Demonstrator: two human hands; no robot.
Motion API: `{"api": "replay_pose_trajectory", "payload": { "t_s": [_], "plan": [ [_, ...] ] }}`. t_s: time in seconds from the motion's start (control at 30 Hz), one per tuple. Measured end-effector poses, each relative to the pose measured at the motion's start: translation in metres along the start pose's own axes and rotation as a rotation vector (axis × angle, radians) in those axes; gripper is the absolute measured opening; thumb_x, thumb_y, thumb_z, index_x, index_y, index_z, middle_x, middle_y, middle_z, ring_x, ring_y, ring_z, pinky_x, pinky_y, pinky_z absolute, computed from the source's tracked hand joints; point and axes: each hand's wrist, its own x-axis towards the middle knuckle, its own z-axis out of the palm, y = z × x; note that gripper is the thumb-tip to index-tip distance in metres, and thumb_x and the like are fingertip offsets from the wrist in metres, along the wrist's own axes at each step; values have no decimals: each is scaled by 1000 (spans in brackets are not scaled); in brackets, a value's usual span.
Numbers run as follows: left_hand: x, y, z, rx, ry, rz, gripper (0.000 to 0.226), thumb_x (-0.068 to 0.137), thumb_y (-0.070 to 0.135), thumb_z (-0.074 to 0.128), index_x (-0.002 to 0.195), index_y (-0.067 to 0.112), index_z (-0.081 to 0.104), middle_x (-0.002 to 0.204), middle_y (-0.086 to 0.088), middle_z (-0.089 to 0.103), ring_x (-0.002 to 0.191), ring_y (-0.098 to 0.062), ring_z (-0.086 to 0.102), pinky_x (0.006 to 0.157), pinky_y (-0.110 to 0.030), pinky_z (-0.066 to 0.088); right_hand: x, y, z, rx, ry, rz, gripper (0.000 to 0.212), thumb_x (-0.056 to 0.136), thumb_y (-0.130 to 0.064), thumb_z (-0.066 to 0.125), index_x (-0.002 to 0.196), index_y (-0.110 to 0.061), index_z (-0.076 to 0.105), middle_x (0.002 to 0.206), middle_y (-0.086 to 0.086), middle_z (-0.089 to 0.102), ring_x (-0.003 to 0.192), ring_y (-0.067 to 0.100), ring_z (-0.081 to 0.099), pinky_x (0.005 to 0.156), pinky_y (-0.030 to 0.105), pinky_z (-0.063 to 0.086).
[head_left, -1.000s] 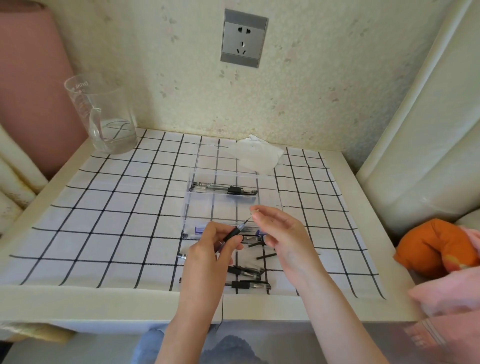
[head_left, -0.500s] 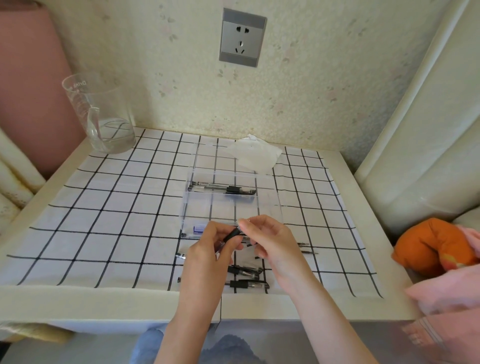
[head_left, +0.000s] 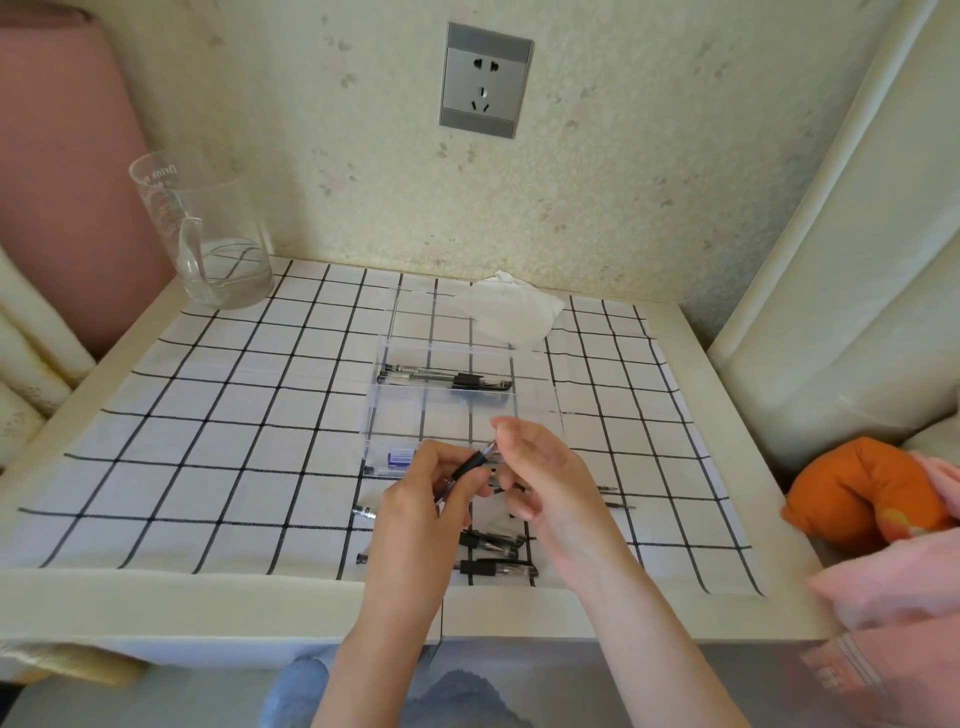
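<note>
1. A table (head_left: 208, 597) is covered by a checked cloth (head_left: 208, 441), and everything else is laid on it.
2. A clear box (head_left: 447, 410) is set in the middle of the cloth. Some boxed pens (head_left: 441, 376) are kept in its far part. Some loose pens (head_left: 493, 567) are left on the cloth near the front edge, under the hands.
3. The left hand (head_left: 421, 514) is curled round the lower part of the pen (head_left: 469, 464). The pen is pinched between the thumb and fingers, just below the black grip.
4. The right hand (head_left: 540, 467) is held at the top end of the pen. The tip (head_left: 490, 447) seems to be pinched by the thumb and first finger. The other fingers are loosely bent and nothing is held in them.
5. The pen is held in the air between the two hands, just over the near edge of the box. Its long side is tilted. The tip is pointed up, to the right and away from the person. The back end is hidden in the left hand.
6. The pen is judged to be light, stiff and made of hard plastic. The clear part may be slippery, so it is best held at the black rubber grip. The tip is thin and small, so it should be pinched softly, or it may be dropped.
</note>
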Motion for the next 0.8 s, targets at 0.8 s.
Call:
{"api": "replay_pose_trajectory", "payload": {
  "t_s": [0.8],
  "plan": [
    [2, 4, 1, -31, -9, -2, 8, 86, 24, 60, 87, 30, 56, 73, 16, 67, 53, -9, 55, 58, -29, 51, -1, 3, -4, 51, -11, -2, 33, 65, -33, 75, 92, -14, 74, 68, -6, 61, 62, 10, 46, 47, 19, 30]
  ]
}}
